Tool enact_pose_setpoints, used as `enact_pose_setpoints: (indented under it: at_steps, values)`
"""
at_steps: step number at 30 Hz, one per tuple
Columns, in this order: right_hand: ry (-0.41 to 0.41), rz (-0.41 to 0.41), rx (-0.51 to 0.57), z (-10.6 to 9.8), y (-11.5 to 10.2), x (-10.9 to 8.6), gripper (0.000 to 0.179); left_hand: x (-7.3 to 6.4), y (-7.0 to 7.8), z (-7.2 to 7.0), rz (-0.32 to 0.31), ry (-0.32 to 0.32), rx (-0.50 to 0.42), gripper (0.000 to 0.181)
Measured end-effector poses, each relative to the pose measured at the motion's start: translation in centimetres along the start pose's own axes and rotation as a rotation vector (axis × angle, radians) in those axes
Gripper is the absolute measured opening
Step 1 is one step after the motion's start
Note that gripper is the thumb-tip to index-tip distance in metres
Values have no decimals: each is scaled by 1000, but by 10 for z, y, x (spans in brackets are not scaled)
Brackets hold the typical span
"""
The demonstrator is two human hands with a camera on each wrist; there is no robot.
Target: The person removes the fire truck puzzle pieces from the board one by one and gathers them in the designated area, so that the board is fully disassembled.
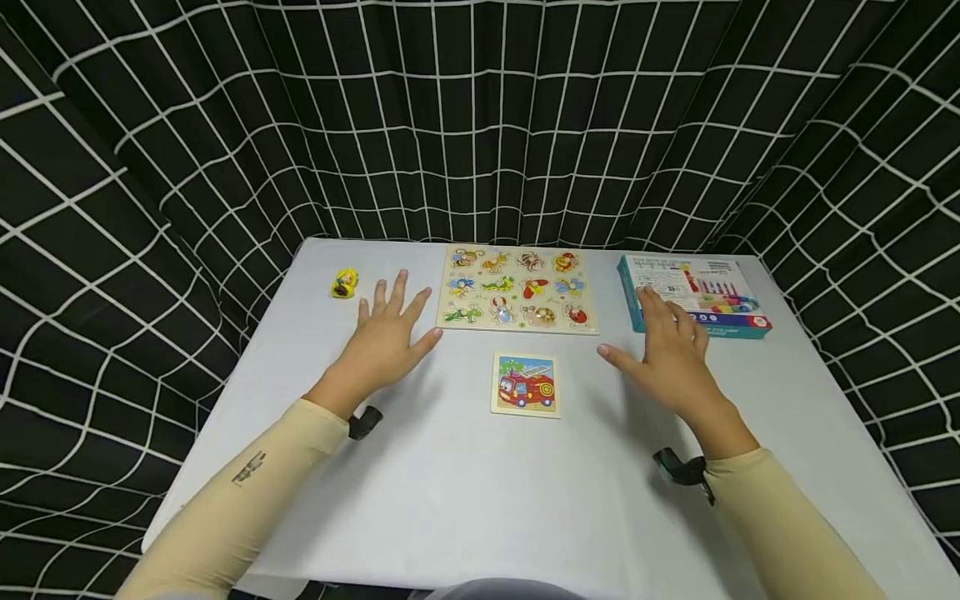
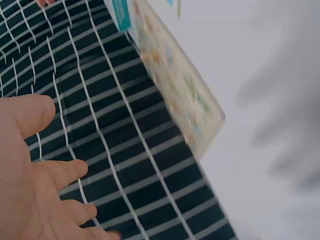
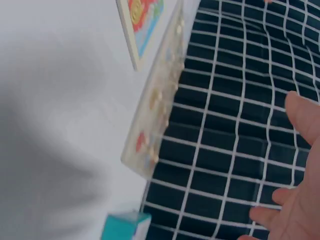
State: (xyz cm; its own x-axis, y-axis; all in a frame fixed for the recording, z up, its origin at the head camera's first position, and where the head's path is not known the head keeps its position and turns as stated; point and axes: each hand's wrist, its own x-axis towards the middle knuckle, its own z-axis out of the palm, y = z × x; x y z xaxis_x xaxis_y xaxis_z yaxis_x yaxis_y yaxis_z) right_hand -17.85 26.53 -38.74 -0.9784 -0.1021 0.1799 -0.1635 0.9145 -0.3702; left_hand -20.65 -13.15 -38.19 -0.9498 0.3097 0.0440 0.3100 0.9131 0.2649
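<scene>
My left hand (image 1: 382,343) hovers above the white table with its fingers spread, left of the insect puzzle board (image 1: 519,289). On the other side my right hand (image 1: 670,360) is held over the table too, fingers extended, near the front edge of a teal-sided box (image 1: 693,296). Neither hand holds anything. Between them lies a small square fire truck puzzle (image 1: 526,385). A small yellow figure (image 1: 345,283) sits beyond the left fingertips. Both wrist views show the spread fingers and part of the puzzle board.
The white table (image 1: 450,500) carries all these things. Black cloth with a white grid (image 1: 480,125) hangs behind it and along both sides. Dark wrist straps (image 1: 365,422) sit on both wrists, below beige sleeves.
</scene>
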Motion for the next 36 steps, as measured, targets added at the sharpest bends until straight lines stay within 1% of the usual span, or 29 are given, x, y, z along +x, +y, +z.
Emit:
enact_pose_setpoints:
  at_steps: [2, 4, 6, 9, 11, 13, 16, 20, 22, 28, 33, 36]
  values:
    - [-23, -16, 5, 6, -3, 4, 99, 7, 12, 9, 16, -34, -25, 73]
    - [-52, -37, 9, 15, -6, 8, 88, 14, 24, 19, 52, -65, -40, 71]
    - [-91, -68, 6, 25, -9, 14, 73, 20, 36, 30, 97, -88, -33, 66]
    - [-156, -114, 22, 45, -15, 21, 51, 30, 51, 47, 181, -106, 4, 54]
    - [-188, -141, 27, 58, -18, 26, 41, 36, 62, 58, 223, -131, 10, 51]
    - [-219, -156, 34, 68, -19, 29, 35, 42, 72, 68, 257, -158, 16, 51]
    - [-260, -143, 45, 79, -20, 32, 31, 50, 84, 83, 289, -180, 46, 54]
    - [-284, -125, 39, 88, -18, 37, 28, 58, 91, 96, 293, -172, 101, 56]
    - [-286, -140, 31, 90, -18, 39, 27, 60, 93, 100, 280, -176, 117, 57]
    - [-292, -164, 20, 90, -19, 42, 25, 61, 98, 108, 247, -170, 166, 59]
    - [-273, -201, -50, 89, -19, 42, 23, 61, 102, 115, 231, -125, 185, 58]
    - [-272, -211, -86, 89, -20, 43, 23, 62, 104, 117, 211, -115, 184, 56]
